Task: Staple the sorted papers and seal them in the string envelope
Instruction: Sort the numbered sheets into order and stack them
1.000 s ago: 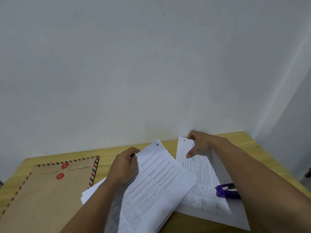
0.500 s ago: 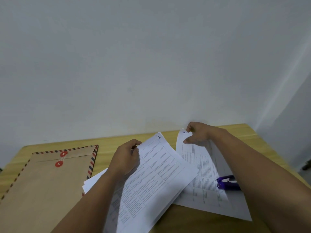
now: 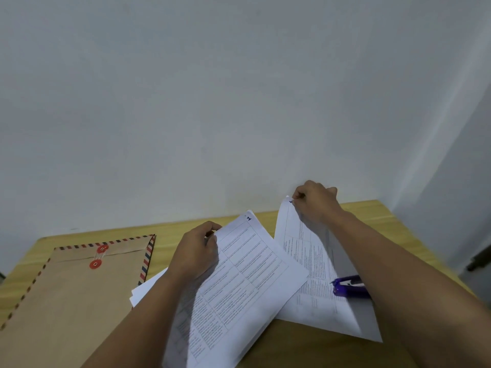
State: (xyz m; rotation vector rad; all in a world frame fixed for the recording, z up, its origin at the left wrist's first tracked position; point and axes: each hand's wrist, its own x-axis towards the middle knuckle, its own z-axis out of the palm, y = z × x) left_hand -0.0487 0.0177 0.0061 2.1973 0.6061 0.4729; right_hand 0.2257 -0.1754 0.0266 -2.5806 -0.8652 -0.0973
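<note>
Left hand (image 3: 195,252) closed on the edge of the numbered sheet (image 3: 239,282), raised above the tabletop (image 3: 305,349). Right hand (image 3: 314,203) pinching the top corner of another sheet (image 3: 310,269), lifted. Purple stapler (image 3: 348,286) lying on these papers. String envelope (image 3: 74,293) flat at left.

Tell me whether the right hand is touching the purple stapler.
Cannot tell. In the head view the right hand pinches a sheet's corner, far from the purple stapler, but the forearm hides the stapler's right end.
</note>
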